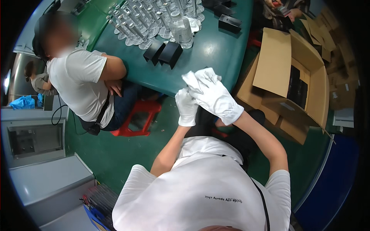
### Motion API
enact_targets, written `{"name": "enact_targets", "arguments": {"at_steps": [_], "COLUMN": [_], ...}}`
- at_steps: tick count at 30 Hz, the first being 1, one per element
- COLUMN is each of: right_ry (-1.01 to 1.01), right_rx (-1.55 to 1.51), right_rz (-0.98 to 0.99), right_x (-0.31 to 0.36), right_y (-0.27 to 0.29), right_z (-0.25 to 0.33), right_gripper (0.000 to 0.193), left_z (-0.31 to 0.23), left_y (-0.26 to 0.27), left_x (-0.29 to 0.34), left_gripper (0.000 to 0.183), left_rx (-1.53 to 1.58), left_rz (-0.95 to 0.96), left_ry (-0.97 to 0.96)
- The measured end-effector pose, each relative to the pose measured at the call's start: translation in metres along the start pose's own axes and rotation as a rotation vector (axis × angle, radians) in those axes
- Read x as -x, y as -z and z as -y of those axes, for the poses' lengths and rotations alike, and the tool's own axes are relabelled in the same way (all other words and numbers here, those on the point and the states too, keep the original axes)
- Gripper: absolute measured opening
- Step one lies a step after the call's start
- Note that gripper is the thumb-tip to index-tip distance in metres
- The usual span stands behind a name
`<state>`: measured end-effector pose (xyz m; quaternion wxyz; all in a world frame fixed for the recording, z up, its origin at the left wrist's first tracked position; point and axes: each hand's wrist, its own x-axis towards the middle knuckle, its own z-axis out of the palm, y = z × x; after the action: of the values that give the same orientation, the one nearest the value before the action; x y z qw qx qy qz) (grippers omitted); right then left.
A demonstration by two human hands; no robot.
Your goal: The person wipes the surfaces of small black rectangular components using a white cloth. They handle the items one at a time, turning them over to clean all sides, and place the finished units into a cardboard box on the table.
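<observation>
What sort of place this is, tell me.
Likely a factory workshop, perhaps for assembly: metal posts and black parts sit on a green table, an open cardboard box beside it.

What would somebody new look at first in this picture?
Probably the left hand and right hand in white fabric gloves, close together in the middle at the near edge of the glossy green table. Next, perhaps, the crowd of shiny silver posts on pale round bases at the table's far left, and the big open brown cardboard box on the right.
</observation>
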<state>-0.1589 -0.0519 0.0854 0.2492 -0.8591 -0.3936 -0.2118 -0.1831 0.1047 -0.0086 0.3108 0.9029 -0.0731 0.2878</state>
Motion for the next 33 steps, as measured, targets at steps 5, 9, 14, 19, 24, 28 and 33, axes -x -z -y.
{"name": "enact_targets", "arguments": {"at_steps": [5,9,14,19,24,28,33], "right_ry": [-0.534,-0.702,-0.627,-0.234,-0.465,-0.453,-0.751], "right_rx": [-0.647,-0.629,-0.368,-0.205,-0.49,-0.48,-0.441], "right_rz": [0.155,-0.08,-0.196,-0.293,-0.171,-0.267,-0.435], "right_x": [0.053,0.105,0.079,0.029,0.008,0.015,0.072], "right_y": [0.045,0.037,0.065,0.037,0.034,0.04,0.02], "right_z": [-0.008,-0.033,-0.018,-0.008,0.017,0.021,-0.02], "right_gripper": [0.041,0.033,0.044,0.028,0.026,0.02,0.041], "left_z": [-0.001,-0.035,-0.061,-0.078,-0.069,-0.049,-0.022], "left_y": [0.031,0.058,0.058,0.071,0.075,0.058,0.026], "left_x": [-0.013,-0.047,-0.054,-0.061,-0.056,-0.036,-0.048], "left_gripper": [0.024,0.019,0.021,0.004,0.004,0.009,0.025], "left_rx": [0.374,0.331,0.168,-0.08,0.118,0.144,0.887], "left_rz": [0.008,0.113,0.185,0.313,0.194,0.053,-0.17], "left_ry": [0.287,0.05,-0.124,-0.222,-0.231,-0.185,0.293]}}
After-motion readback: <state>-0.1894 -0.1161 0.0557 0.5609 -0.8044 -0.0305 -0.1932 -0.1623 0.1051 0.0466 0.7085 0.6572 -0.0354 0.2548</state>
